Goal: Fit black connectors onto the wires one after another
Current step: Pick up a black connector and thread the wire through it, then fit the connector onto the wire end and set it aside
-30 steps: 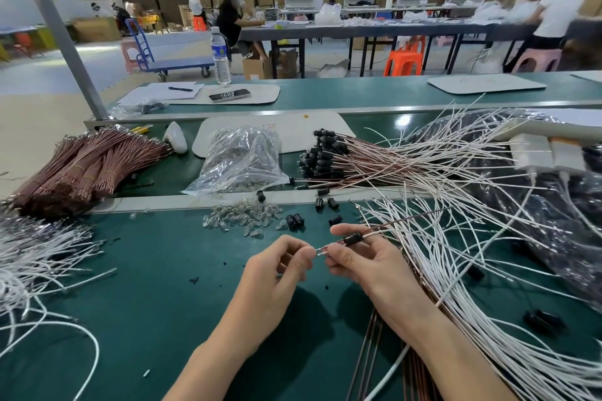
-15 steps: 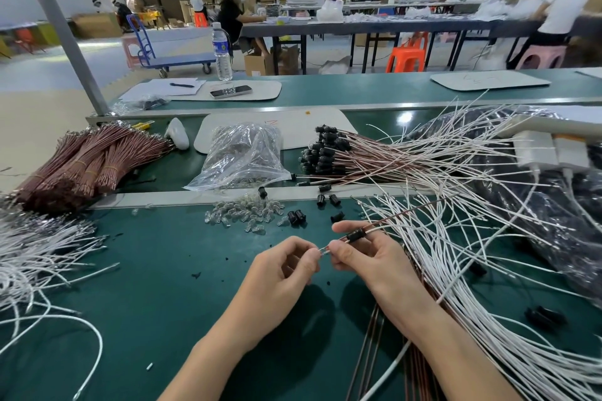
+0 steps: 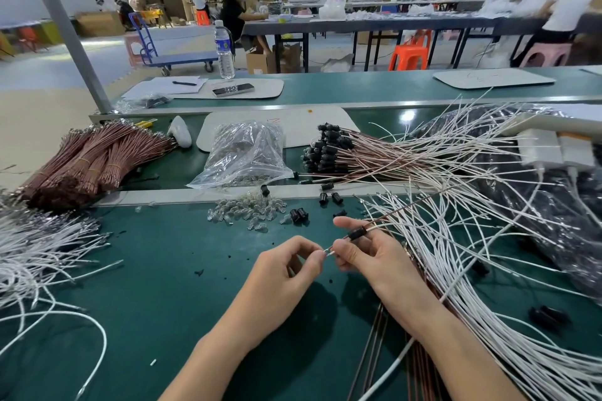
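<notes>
black connector (image 3: 356,233) threaded on a thin wire (image 3: 329,251)

black and small, the connector sits on the wire over the right hand's fingers, above the green mat (image 3: 163,286). the right hand (image 3: 371,257) pinches the wire just behind its bare tip. the left hand (image 3: 290,265) pinches the tip itself, and the two hands nearly touch. the wire looks light and floppy, so it is best held close to the end. the connector seems hard and slippery, so grip its sides.

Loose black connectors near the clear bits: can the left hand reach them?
Probably yes. The loose black connectors lie just past the left hand on the green mat, nothing between, though it pinches the wire.
</notes>
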The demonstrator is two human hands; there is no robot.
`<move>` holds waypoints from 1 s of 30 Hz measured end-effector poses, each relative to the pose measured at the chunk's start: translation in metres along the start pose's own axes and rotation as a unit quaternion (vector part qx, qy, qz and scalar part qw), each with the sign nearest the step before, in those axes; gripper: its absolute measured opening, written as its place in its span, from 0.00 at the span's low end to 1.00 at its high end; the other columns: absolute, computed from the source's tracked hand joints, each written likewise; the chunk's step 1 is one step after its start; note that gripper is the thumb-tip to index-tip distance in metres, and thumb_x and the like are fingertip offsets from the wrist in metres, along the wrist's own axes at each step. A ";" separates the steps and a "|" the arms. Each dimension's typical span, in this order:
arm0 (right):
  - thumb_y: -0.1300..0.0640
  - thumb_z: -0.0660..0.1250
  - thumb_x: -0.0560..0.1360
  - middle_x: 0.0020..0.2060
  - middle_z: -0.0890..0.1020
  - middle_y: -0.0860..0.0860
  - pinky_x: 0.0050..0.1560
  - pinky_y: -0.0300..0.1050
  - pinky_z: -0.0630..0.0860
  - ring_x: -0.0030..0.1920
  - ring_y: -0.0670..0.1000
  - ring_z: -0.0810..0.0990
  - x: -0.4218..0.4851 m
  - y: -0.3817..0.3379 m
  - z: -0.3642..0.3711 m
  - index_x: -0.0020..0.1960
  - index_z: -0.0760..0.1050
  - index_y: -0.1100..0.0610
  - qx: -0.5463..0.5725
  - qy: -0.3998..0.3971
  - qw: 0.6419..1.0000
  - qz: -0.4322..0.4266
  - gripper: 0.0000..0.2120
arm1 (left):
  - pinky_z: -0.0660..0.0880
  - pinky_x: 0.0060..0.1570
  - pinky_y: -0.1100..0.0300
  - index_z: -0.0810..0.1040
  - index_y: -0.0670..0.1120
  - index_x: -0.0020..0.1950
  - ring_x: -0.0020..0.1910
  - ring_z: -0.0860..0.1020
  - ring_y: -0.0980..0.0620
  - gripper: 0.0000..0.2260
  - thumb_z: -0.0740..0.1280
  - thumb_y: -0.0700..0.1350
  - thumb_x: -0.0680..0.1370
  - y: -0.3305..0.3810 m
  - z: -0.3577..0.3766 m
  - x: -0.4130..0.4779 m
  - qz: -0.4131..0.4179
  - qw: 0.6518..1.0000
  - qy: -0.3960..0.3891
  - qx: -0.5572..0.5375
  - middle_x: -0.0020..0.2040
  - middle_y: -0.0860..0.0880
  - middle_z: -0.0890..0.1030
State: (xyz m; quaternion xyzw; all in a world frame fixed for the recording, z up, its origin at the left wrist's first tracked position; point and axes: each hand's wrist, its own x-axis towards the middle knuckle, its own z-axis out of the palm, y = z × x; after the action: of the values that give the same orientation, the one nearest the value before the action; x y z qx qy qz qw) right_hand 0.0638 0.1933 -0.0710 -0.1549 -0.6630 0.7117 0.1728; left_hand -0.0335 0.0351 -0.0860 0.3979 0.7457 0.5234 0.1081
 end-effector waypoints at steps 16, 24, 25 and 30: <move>0.47 0.74 0.71 0.42 0.87 0.54 0.44 0.38 0.80 0.42 0.48 0.85 -0.004 0.001 0.011 0.47 0.86 0.50 0.011 -0.004 1.000 0.011 0.08 | 0.73 0.35 0.65 0.80 0.54 0.44 0.34 0.78 0.56 0.13 0.61 0.55 0.83 0.008 -0.004 0.004 -0.065 0.997 0.019 -0.037 0.40 0.54 0.83; 0.54 0.73 0.71 0.43 0.87 0.57 0.42 0.37 0.81 0.41 0.49 0.85 -0.003 -0.006 0.007 0.43 0.87 0.58 0.143 0.017 0.987 0.066 0.08 | 0.69 0.38 0.58 0.77 0.51 0.65 0.51 0.78 0.49 0.14 0.58 0.54 0.84 -0.021 -0.023 0.032 -0.093 0.883 0.135 0.440 0.54 0.50 0.76; 0.54 0.73 0.71 0.43 0.87 0.57 0.42 0.37 0.81 0.41 0.49 0.85 -0.003 -0.006 0.007 0.43 0.87 0.58 0.153 0.018 0.986 0.070 0.08 | 0.69 0.38 0.58 0.77 0.51 0.62 0.51 0.78 0.50 0.13 0.58 0.54 0.84 -0.023 -0.022 0.033 -0.101 0.879 0.131 0.447 0.53 0.51 0.76; 0.55 0.73 0.71 0.43 0.87 0.57 0.41 0.37 0.81 0.41 0.49 0.85 -0.002 -0.006 0.006 0.42 0.87 0.58 0.196 0.020 0.977 0.087 0.07 | 0.67 0.36 0.56 0.71 0.48 0.52 0.43 0.76 0.50 0.07 0.60 0.51 0.84 -0.027 -0.023 0.034 -0.104 0.897 0.176 0.391 0.47 0.51 0.79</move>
State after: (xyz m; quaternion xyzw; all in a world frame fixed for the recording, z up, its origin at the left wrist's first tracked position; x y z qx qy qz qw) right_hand 0.0628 0.1876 -0.0643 -0.1894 -0.4913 0.8367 0.1507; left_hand -0.0820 0.0393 -0.0905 0.2293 0.9343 0.2369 -0.1354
